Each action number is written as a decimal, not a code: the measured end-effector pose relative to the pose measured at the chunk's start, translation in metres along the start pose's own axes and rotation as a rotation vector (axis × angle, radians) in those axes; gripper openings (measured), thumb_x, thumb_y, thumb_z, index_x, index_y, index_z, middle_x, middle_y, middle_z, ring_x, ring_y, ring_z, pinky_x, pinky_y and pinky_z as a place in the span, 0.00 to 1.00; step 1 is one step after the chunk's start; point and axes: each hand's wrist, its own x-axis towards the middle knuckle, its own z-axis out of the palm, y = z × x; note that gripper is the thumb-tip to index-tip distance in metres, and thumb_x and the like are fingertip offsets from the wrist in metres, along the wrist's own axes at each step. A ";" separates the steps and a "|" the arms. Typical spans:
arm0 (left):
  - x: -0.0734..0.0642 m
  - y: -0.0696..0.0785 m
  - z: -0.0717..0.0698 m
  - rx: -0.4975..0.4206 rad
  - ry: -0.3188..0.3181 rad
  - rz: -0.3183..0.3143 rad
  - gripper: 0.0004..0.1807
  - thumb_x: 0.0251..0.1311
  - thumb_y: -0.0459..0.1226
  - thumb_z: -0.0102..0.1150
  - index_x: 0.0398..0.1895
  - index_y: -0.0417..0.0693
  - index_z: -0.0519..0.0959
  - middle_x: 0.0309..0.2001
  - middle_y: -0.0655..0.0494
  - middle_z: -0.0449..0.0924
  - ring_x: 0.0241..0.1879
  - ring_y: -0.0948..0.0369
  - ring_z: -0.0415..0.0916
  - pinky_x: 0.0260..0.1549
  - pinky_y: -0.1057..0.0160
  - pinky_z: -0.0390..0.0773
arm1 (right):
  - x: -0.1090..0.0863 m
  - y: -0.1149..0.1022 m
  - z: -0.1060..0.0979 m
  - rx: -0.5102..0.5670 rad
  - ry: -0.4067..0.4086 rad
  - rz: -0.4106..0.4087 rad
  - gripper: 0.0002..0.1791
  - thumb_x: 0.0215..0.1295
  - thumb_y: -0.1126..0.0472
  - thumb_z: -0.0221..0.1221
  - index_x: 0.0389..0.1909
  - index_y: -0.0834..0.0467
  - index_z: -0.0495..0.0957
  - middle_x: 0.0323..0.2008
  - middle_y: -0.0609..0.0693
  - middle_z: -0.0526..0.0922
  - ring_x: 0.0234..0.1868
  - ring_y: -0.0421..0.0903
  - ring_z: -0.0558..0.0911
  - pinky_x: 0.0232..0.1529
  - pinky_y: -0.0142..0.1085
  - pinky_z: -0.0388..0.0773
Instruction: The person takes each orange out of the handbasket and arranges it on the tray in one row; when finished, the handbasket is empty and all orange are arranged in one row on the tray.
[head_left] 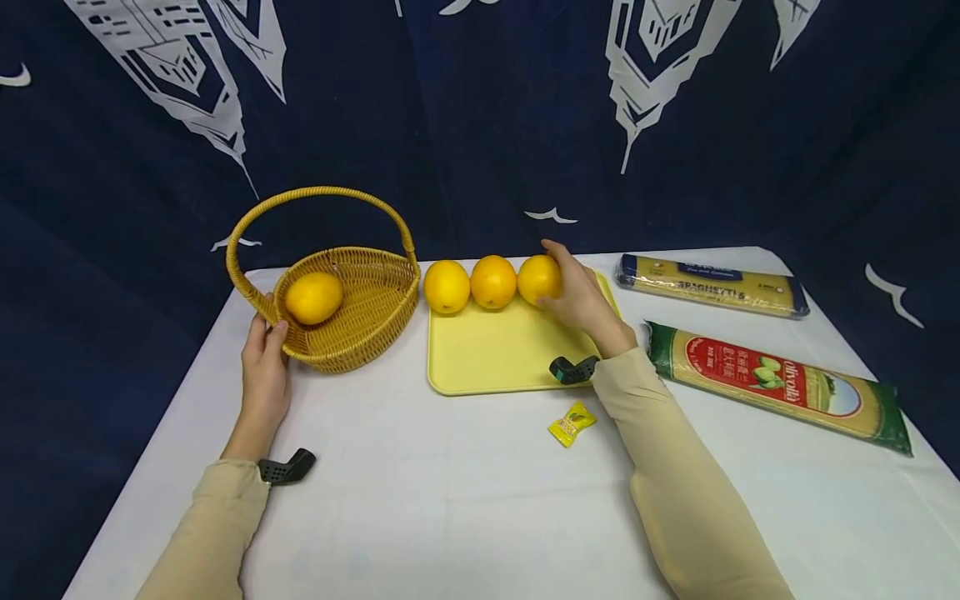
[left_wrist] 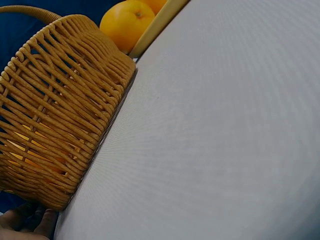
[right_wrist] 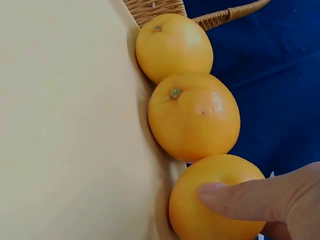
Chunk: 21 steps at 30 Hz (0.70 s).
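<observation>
My left hand point(head_left: 266, 375) grips the left side of a wicker basket point(head_left: 360, 337) near the foot of its tall handle. One orange point(head_left: 314, 297) lies inside the basket, and its colour shows through the weave in the left wrist view. Three more oranges stand in a row along the far edge of a yellow tray point(head_left: 487, 354). With thumb and fingers my right hand point(head_left: 585, 304) holds the rightmost orange point(right_wrist: 215, 200). Beside it are the middle orange point(right_wrist: 194, 117) and the leftmost orange point(right_wrist: 174, 48), close to the basket.
A small yellow wrapped candy point(head_left: 572, 424) lies in front of the tray. To the right are a blue-ended spaghetti pack point(head_left: 712, 286) and a green-ended pasta pack point(head_left: 780, 387). Behind the white table point(head_left: 420, 492) hangs a dark blue patterned cloth point(head_left: 465, 125).
</observation>
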 end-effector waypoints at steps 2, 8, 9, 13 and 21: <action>-0.001 0.000 -0.001 0.000 0.005 -0.006 0.31 0.85 0.40 0.41 0.86 0.55 0.51 0.86 0.55 0.47 0.84 0.62 0.47 0.82 0.66 0.51 | 0.001 0.001 0.003 0.001 -0.021 0.002 0.49 0.64 0.72 0.68 0.83 0.56 0.54 0.79 0.63 0.63 0.76 0.64 0.67 0.81 0.56 0.60; 0.001 -0.001 -0.001 -0.013 0.002 -0.016 0.31 0.85 0.40 0.41 0.86 0.56 0.52 0.86 0.56 0.47 0.84 0.62 0.47 0.82 0.65 0.52 | 0.001 0.004 0.004 -0.006 -0.017 0.007 0.50 0.61 0.73 0.68 0.82 0.56 0.56 0.79 0.62 0.64 0.74 0.64 0.68 0.79 0.57 0.62; 0.001 -0.001 -0.001 -0.011 0.003 -0.014 0.31 0.85 0.39 0.41 0.86 0.56 0.52 0.85 0.56 0.48 0.83 0.62 0.48 0.82 0.65 0.52 | 0.001 0.004 0.004 -0.005 -0.020 0.010 0.51 0.60 0.72 0.69 0.82 0.56 0.56 0.79 0.63 0.64 0.74 0.64 0.68 0.79 0.58 0.62; 0.001 -0.002 -0.001 -0.001 0.009 -0.010 0.31 0.85 0.40 0.42 0.86 0.56 0.52 0.85 0.56 0.48 0.83 0.62 0.48 0.82 0.65 0.53 | 0.002 0.004 0.002 -0.001 -0.033 0.032 0.53 0.60 0.67 0.73 0.82 0.55 0.56 0.79 0.63 0.62 0.76 0.64 0.66 0.80 0.58 0.61; 0.002 -0.002 -0.001 -0.007 0.020 -0.009 0.30 0.85 0.39 0.42 0.86 0.55 0.54 0.85 0.56 0.50 0.83 0.62 0.50 0.81 0.66 0.54 | -0.001 -0.003 -0.008 -0.008 -0.025 0.071 0.53 0.60 0.60 0.76 0.83 0.53 0.57 0.80 0.63 0.61 0.76 0.65 0.65 0.80 0.60 0.59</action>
